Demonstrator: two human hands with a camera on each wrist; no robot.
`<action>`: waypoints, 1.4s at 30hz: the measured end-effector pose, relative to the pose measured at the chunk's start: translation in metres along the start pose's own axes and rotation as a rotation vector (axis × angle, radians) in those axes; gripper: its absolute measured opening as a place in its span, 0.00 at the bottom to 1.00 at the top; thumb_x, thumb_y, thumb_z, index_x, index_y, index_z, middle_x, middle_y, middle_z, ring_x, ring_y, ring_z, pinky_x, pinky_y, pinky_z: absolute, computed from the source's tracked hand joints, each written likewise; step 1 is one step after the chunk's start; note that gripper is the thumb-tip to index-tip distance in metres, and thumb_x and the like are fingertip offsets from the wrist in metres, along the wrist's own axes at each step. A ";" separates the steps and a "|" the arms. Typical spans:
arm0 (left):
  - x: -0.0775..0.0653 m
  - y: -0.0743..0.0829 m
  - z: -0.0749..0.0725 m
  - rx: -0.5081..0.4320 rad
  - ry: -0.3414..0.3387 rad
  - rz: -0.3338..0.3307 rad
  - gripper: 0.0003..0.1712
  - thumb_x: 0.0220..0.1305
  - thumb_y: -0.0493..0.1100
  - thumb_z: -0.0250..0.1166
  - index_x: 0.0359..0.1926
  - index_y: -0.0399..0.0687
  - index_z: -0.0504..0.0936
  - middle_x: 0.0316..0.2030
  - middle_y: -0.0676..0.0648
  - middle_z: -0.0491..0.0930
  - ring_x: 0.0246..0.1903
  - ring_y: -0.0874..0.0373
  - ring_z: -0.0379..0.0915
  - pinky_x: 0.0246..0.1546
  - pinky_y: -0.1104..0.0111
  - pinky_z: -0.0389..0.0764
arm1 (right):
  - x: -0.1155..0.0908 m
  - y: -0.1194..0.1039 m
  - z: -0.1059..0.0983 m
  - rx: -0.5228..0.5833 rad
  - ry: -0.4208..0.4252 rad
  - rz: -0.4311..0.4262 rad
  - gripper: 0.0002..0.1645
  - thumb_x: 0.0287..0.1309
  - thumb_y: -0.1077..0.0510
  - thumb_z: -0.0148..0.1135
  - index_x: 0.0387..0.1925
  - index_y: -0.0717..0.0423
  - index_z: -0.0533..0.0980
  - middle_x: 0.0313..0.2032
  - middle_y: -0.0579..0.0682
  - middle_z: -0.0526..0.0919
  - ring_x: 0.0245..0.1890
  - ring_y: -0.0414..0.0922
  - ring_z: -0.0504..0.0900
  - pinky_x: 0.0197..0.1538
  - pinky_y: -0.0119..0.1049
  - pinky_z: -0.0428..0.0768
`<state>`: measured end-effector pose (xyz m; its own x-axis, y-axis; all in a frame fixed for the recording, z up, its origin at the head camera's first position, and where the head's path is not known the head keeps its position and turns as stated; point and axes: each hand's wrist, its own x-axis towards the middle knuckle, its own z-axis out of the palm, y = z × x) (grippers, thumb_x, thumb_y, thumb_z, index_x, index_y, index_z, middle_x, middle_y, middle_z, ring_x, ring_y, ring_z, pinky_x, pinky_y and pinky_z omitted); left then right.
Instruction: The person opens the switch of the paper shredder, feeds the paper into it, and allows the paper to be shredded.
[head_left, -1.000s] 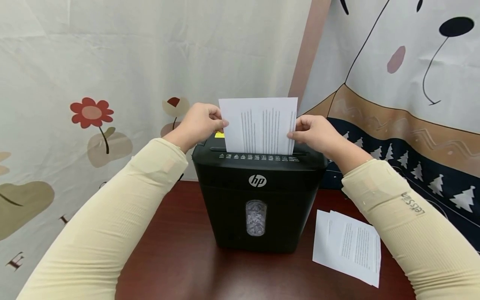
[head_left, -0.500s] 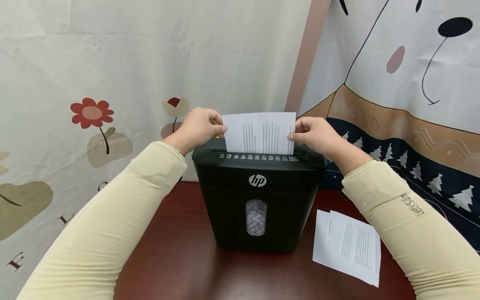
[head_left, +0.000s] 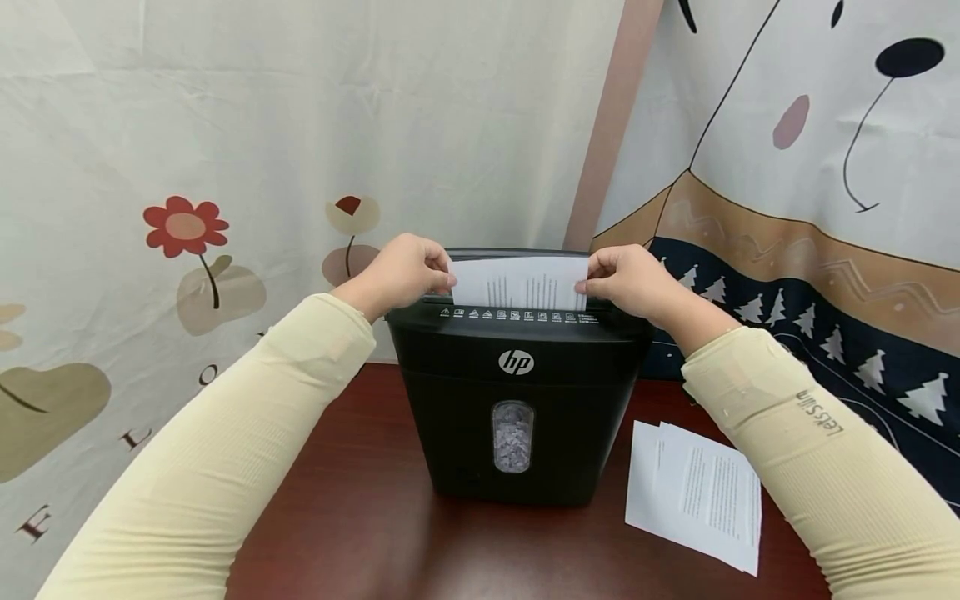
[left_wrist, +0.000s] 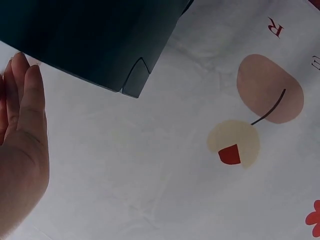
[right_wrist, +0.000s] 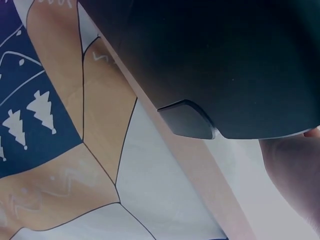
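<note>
The flat white printed paper sheet (head_left: pixel 520 283) stands partway down in the top of the tapered black plastic shredder (head_left: pixel 450 400). Our left hand (head_left: pixel 407 271) pinches its left edge, our right hand (head_left: pixel 633 283) its right, each grip holding paper. We see overlapping white printed pages (head_left: pixel 697 496) right of the shredder on the glossy reddish-brown tabletop (head_left: pixel 337 500).

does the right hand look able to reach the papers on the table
Probably yes, if the right hand lets go of the sheet; the papers lie uncovered on the table beside the shredder.
</note>
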<state>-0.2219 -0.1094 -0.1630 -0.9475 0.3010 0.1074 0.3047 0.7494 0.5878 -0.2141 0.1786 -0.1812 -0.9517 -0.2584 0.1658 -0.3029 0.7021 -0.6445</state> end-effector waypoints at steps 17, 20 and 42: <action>0.001 -0.004 0.001 0.008 -0.030 0.004 0.07 0.67 0.35 0.59 0.41 0.35 0.83 0.36 0.41 0.84 0.40 0.50 0.80 0.44 0.62 0.77 | -0.001 -0.002 0.003 -0.041 -0.013 -0.018 0.09 0.63 0.60 0.62 0.41 0.62 0.81 0.41 0.57 0.82 0.44 0.51 0.76 0.49 0.44 0.75; 0.000 -0.004 0.001 -0.015 -0.018 0.000 0.08 0.68 0.35 0.59 0.41 0.35 0.82 0.37 0.40 0.84 0.42 0.49 0.81 0.46 0.61 0.78 | -0.001 -0.001 0.003 -0.056 -0.020 -0.026 0.08 0.63 0.61 0.62 0.41 0.62 0.81 0.41 0.58 0.82 0.43 0.51 0.76 0.49 0.45 0.75; -0.029 -0.014 0.018 0.188 0.186 0.161 0.09 0.67 0.39 0.62 0.46 0.40 0.81 0.43 0.43 0.82 0.42 0.51 0.78 0.47 0.58 0.78 | -0.026 0.013 0.005 -0.066 0.225 -0.096 0.09 0.66 0.60 0.58 0.45 0.60 0.78 0.42 0.58 0.81 0.40 0.51 0.76 0.44 0.44 0.76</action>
<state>-0.1964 -0.1178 -0.1889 -0.8818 0.3249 0.3420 0.4486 0.8018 0.3948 -0.1933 0.1913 -0.1974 -0.9032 -0.1774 0.3908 -0.3885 0.7250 -0.5687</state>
